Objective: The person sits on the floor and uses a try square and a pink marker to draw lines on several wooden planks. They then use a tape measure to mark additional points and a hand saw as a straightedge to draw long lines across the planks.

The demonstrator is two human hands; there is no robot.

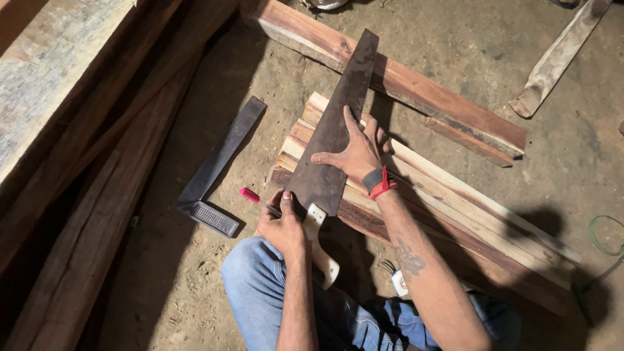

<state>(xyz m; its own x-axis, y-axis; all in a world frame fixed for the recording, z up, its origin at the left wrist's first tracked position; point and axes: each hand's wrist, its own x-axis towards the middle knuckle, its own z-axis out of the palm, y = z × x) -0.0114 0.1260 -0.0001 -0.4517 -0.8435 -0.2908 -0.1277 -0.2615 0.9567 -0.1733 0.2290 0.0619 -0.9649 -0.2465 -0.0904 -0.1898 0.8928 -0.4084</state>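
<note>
the left hand (pixel 284 224) has its grip closed around a pen (pixel 259 199) with a pink cap, its tip pressed to the left edge of a hand saw (pixel 335 127) near the handle. the right hand (pixel 356 151) keeps a released grip, palm down and fingers spread flat on the dark saw blade, a red and black band at the wrist. the saw lies flat across a stack of wooden planks (pixel 455 208) on the dirt floor (pixel 455 52), its narrow tip pointing far and resting over a reddish beam (pixel 416 91), its pale wooden handle (pixel 322 250) near the person's knee in blue jeans (pixel 260 279). just left of the hands a try square (pixel 218 172) lies on the floor, its dark blade pointing far. heavy timbers (pixel 78 130) run along the left side, and a flat scrap of wood (pixel 559 58) lies far right. a green cord (pixel 604 237) curls at the right edge.
</note>
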